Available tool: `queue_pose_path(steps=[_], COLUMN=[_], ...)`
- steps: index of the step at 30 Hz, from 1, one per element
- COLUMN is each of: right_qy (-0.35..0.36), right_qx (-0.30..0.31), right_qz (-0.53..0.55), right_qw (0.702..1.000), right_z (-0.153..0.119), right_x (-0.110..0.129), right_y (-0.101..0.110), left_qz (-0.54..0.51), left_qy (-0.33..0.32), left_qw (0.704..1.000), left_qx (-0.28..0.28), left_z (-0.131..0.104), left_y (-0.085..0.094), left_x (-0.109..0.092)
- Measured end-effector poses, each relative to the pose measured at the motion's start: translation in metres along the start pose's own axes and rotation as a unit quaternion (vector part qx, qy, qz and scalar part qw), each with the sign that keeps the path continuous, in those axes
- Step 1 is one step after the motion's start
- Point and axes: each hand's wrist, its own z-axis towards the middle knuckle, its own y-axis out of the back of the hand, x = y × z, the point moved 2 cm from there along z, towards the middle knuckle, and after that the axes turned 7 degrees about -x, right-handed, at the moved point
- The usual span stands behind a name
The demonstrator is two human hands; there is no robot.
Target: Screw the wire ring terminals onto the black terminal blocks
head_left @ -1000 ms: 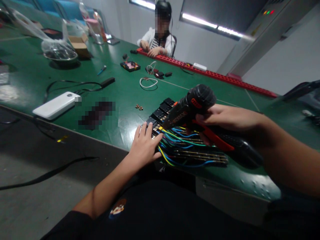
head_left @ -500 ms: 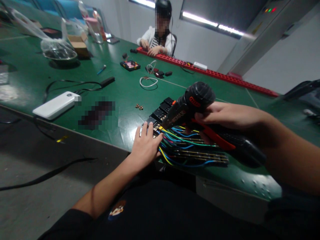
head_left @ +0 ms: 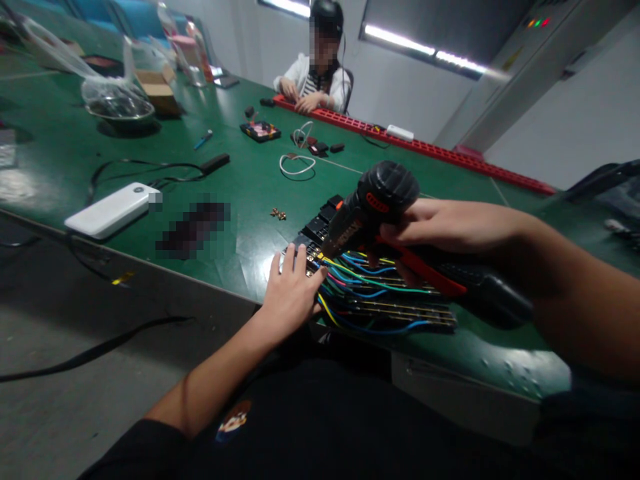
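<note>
A black and red cordless drill (head_left: 385, 190) is gripped in my right hand (head_left: 450, 230), its nose angled down and left. The nose meets the upper left part of a black strip-shaped assembly (head_left: 430, 325) with brass-coloured metal strips; the exact tip is hard to make out. Yellow, blue, green and red wires (head_left: 367, 280) run along the assembly. My left hand (head_left: 291, 287) lies over the assembly's left end with fingers stretched out, pressing on it just beside the drill's nose. Beyond my fingers, a few small brass screws (head_left: 279, 214) lie on the green table (head_left: 250, 180).
To the left are a white power bank (head_left: 113, 210) with a black cable and a blurred dark object (head_left: 193, 230). Further back lie a white cable loop (head_left: 297, 165) and a small black tray (head_left: 260, 131). A person (head_left: 320, 80) sits behind a red strip (head_left: 425, 143).
The drill and my right hand have shifted slightly left, with the nose still at the assembly. My left hand has stayed in place.
</note>
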Motion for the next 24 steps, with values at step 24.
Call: queue_pose_path(steps=[24], right_qy=[-0.112], right_qx=[0.038], right_qz=[-0.031], right_qw=[0.993], right_z=[0.024], right_x=[0.025], right_y=[0.005], left_qz=[-0.004], left_qy=[0.005], left_qw=[1.000], left_qx=[-0.010], left_z=[-0.004], left_y=[-0.007], left_x=[-0.006])
